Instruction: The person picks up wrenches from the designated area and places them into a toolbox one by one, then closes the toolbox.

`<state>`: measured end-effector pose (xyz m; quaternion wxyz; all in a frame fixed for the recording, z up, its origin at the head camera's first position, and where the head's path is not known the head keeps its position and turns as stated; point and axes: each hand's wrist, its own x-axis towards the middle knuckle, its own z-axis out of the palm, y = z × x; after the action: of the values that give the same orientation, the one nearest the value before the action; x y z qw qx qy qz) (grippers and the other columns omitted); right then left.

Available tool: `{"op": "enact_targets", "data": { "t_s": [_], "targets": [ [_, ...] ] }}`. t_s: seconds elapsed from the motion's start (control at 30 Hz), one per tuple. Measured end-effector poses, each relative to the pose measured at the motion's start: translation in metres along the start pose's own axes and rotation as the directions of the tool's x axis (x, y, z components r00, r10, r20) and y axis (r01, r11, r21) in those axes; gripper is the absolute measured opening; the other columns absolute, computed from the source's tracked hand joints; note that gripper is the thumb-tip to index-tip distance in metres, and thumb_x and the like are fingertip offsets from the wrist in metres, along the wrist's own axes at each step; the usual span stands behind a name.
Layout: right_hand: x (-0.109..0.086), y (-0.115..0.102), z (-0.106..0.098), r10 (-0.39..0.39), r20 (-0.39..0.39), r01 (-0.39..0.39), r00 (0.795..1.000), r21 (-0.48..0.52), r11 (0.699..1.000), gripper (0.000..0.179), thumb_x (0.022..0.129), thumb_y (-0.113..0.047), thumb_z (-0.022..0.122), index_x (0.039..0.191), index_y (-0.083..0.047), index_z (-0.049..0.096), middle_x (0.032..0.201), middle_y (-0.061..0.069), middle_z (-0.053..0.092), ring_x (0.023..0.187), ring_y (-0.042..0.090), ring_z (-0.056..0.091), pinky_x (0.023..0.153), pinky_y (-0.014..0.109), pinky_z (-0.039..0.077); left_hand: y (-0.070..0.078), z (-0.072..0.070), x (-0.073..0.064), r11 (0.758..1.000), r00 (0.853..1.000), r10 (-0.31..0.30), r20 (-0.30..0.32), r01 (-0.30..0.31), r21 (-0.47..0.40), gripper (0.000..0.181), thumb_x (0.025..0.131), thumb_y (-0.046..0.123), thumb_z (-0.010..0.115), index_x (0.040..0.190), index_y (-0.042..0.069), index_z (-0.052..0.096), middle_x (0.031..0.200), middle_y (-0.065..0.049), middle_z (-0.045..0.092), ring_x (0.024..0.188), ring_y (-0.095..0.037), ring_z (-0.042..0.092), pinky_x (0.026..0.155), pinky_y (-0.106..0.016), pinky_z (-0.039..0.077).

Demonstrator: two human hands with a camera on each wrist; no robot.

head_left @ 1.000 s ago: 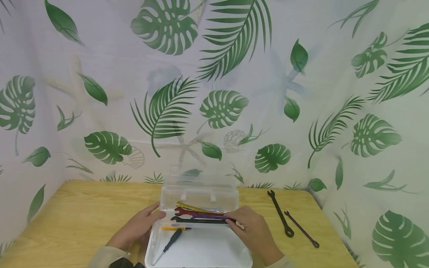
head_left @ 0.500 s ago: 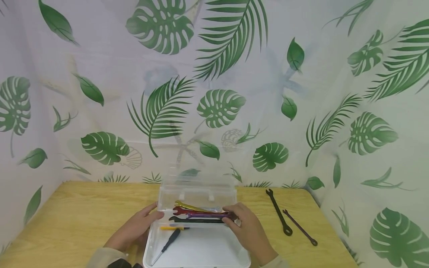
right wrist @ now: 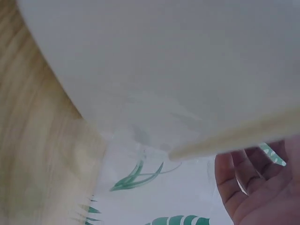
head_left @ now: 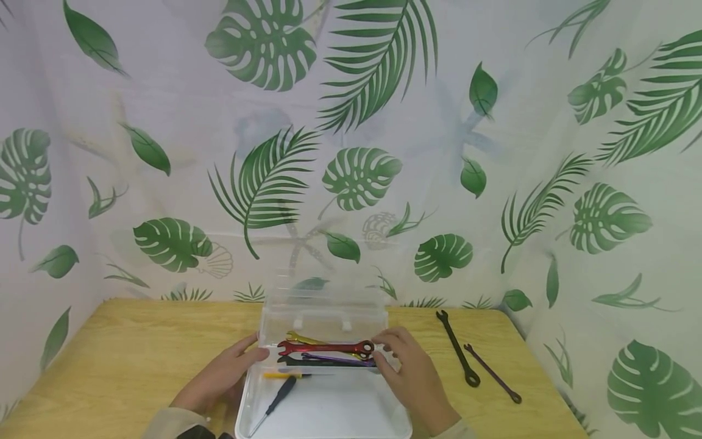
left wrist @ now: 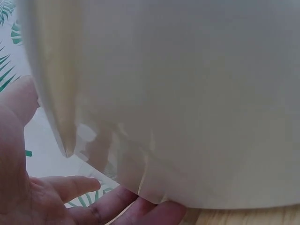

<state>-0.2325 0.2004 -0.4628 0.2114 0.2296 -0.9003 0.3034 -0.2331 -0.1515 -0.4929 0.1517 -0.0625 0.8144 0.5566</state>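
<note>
A white plastic toolbox (head_left: 329,408) stands at the table's front, its clear lid (head_left: 323,320) tipped back. In its raised tray lie a red wrench (head_left: 323,347), a gold wrench (head_left: 298,337), a purple wrench (head_left: 340,360) and a black wrench (head_left: 298,361). My left hand (head_left: 222,375) holds the box's left side, thumb over the edge; fingers touch the outer wall in the left wrist view. Beside the red wrench's ring end, my right hand (head_left: 411,372) has loosely bent fingers with nothing visible between them. The right wrist view shows its fingers (right wrist: 229,180) behind the box wall.
A dark screwdriver (head_left: 281,395) and a yellow-handled tool (head_left: 282,375) lie in the box bottom. To the right on the wooden table (head_left: 164,341) are a long black wrench (head_left: 457,347) and a thin purple wrench (head_left: 493,374). A leaf-patterned cloth (head_left: 373,122) hangs behind.
The red wrench has shifted slightly left and its ring end now shows. My right hand has drawn back a little to the right, off the wrenches. The left hand keeps its hold.
</note>
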Motion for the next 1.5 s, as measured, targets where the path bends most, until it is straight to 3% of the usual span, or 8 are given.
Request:
{"op": "enact_targets", "data": {
  "t_s": [0.2, 0.37, 0.47, 0.7, 0.93, 1.2, 1.33, 1.5],
  "targets": [
    [0.002, 0.007, -0.007, 0.037, -0.101, -0.039, 0.994, -0.019, 0.999, 0.017, 0.091, -0.005, 0.078, 0.105, -0.013, 0.075, 0.105, -0.006, 0.065, 0.083, 0.009, 0.064, 0.061, 0.022, 0.054, 0.001, -0.001, 0.0, 1.0, 1.0, 0.014, 0.008, -0.014, -0.001, 0.078, 0.099, 0.058, 0.059, 0.161, 0.016, 0.038, 0.15, -0.025, 0.052, 0.133, -0.049, 0.052, 0.104, -0.077, 0.038],
    [0.003, 0.012, -0.007, -0.023, -0.114, 0.02, 0.993, -0.028, 0.999, 0.018, 0.088, 0.0, 0.079, 0.103, -0.009, 0.074, 0.103, -0.002, 0.066, 0.082, 0.007, 0.063, 0.065, 0.026, 0.058, 0.0, -0.001, 0.0, 1.0, 1.0, 0.024, 0.009, -0.024, -0.006, 0.076, 0.1, 0.056, 0.059, 0.161, 0.015, 0.038, 0.15, -0.025, 0.053, 0.133, -0.049, 0.052, 0.105, -0.077, 0.036],
    [0.003, 0.013, -0.006, -0.022, -0.109, 0.018, 0.994, -0.033, 0.999, 0.018, 0.087, 0.001, 0.079, 0.101, -0.009, 0.074, 0.102, -0.002, 0.066, 0.08, 0.007, 0.062, 0.068, 0.028, 0.059, -0.001, -0.001, 0.0, 1.0, 1.0, 0.02, 0.012, -0.02, -0.016, 0.077, 0.1, 0.057, 0.059, 0.161, 0.014, 0.038, 0.15, -0.025, 0.053, 0.133, -0.049, 0.053, 0.106, -0.077, 0.036],
    [0.001, 0.014, -0.005, 0.007, -0.074, -0.009, 0.997, -0.029, 1.0, 0.018, 0.087, 0.0, 0.08, 0.101, -0.011, 0.074, 0.102, -0.004, 0.066, 0.079, 0.006, 0.061, 0.069, 0.03, 0.06, -0.003, 0.0, 0.001, 0.999, 1.0, 0.026, 0.012, -0.026, -0.048, 0.076, 0.1, 0.055, 0.06, 0.16, 0.013, 0.038, 0.146, -0.024, 0.057, 0.127, -0.045, 0.058, 0.104, -0.073, 0.041],
    [0.001, 0.015, -0.006, 0.073, -0.035, -0.074, 0.997, -0.028, 0.997, 0.016, 0.089, -0.003, 0.079, 0.102, -0.012, 0.075, 0.101, -0.005, 0.065, 0.079, 0.004, 0.06, 0.07, 0.032, 0.061, -0.008, 0.002, 0.003, 0.996, 0.998, 0.06, -0.026, -0.062, -0.066, 0.069, 0.101, 0.046, 0.061, 0.158, 0.011, 0.042, 0.145, -0.025, 0.057, 0.12, -0.04, 0.064, 0.097, -0.066, 0.052],
    [0.002, 0.014, -0.01, 0.119, 0.03, -0.118, 0.992, -0.051, 0.992, 0.015, 0.093, -0.009, 0.077, 0.106, -0.014, 0.075, 0.105, -0.007, 0.066, 0.082, 0.009, 0.062, 0.072, 0.03, 0.06, -0.01, -0.001, 0.004, 0.997, 0.999, 0.033, -0.006, -0.034, -0.069, 0.078, 0.099, 0.056, 0.061, 0.16, 0.012, 0.039, 0.147, -0.025, 0.055, 0.126, -0.043, 0.059, 0.099, -0.067, 0.05],
    [-0.002, 0.023, -0.018, 0.169, 0.077, -0.166, 0.983, -0.043, 0.985, 0.018, 0.093, -0.01, 0.076, 0.111, -0.013, 0.074, 0.111, -0.004, 0.068, 0.087, 0.011, 0.063, 0.074, 0.028, 0.058, -0.01, 0.0, 0.004, 0.993, 0.999, 0.041, 0.006, -0.04, -0.115, 0.078, 0.098, 0.053, 0.064, 0.16, 0.012, 0.038, 0.14, -0.025, 0.06, 0.12, -0.041, 0.063, 0.095, -0.062, 0.055],
    [-0.009, 0.049, -0.035, 0.297, 0.138, -0.287, 0.945, -0.09, 0.954, 0.018, 0.096, -0.014, 0.074, 0.113, -0.009, 0.073, 0.112, 0.002, 0.068, 0.091, 0.015, 0.063, 0.075, 0.031, 0.057, -0.008, -0.002, 0.002, 0.992, 0.999, 0.035, 0.0, -0.035, -0.12, 0.078, 0.097, 0.052, 0.065, 0.159, 0.011, 0.039, 0.139, -0.025, 0.061, 0.12, -0.041, 0.063, 0.095, -0.061, 0.054]
  ]
}}
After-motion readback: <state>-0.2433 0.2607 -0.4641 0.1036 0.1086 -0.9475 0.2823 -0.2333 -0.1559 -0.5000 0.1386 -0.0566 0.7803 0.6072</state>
